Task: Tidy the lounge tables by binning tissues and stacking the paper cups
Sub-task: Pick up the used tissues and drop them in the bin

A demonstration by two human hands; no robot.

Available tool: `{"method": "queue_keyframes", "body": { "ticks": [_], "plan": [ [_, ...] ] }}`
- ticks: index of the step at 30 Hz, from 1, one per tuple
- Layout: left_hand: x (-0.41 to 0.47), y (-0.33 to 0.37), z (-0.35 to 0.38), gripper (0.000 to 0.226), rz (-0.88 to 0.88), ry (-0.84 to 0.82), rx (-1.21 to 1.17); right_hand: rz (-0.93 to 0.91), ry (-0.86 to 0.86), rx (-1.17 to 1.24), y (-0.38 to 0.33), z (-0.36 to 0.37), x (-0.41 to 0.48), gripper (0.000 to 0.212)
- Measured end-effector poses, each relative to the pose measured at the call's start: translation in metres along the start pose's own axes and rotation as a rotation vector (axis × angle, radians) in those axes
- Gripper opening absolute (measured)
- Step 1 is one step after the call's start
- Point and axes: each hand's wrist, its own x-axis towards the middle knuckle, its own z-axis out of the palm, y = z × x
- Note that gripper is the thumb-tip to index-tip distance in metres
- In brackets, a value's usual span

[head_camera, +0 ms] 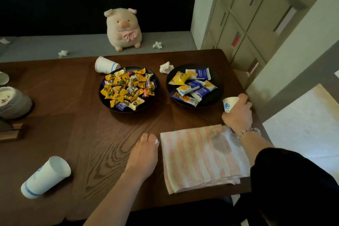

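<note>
My right hand (238, 113) grips a white paper cup (229, 103) with a blue logo at the table's right edge. My left hand (144, 152) is closed on a small white tissue (156, 142) that peeks out by the fingers, beside a striped cloth. One paper cup (45, 177) lies on its side at the front left. Another cup (105, 65) lies tipped behind the candy bowl. A crumpled tissue (166, 67) rests on the table between the bowls. Two more tissues (157, 44) (63, 53) lie on the grey bench.
A bowl of wrapped candies (102, 97) and a bowl of snack packets (218, 90) stand mid-table. A pink striped cloth (198, 158) lies at the front right. A plush pig (123, 29) sits on the bench. A grey pot (16, 102) stands at the left; cabinets (247, 24) stand to the right.
</note>
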Motion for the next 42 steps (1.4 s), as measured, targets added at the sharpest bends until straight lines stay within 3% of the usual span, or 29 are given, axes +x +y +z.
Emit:
{"method": "queue_keyframes", "body": {
  "ticks": [10, 25, 30, 42],
  "plan": [
    [-0.04, 0.019, -0.027, 0.026, -0.041, 0.083, 0.007, -0.16, 0.024, 0.21, 0.01, -0.028, -0.073, 0.071],
    [-0.166, -0.037, -0.083, 0.022, -0.331, 0.256, -0.007, -0.548, -0.38, 0.236, -0.078, 0.002, -0.23, 0.073],
    [-0.183, -0.062, -0.088, 0.023, -0.344, 0.267, 0.009, -0.674, -0.45, 0.223, -0.093, 0.033, -0.255, 0.086],
    [-0.212, -0.149, -0.104, 0.022, -0.355, 0.287, -0.009, -0.621, -0.422, 0.095, -0.112, 0.077, -0.291, 0.092]
  ]
}}
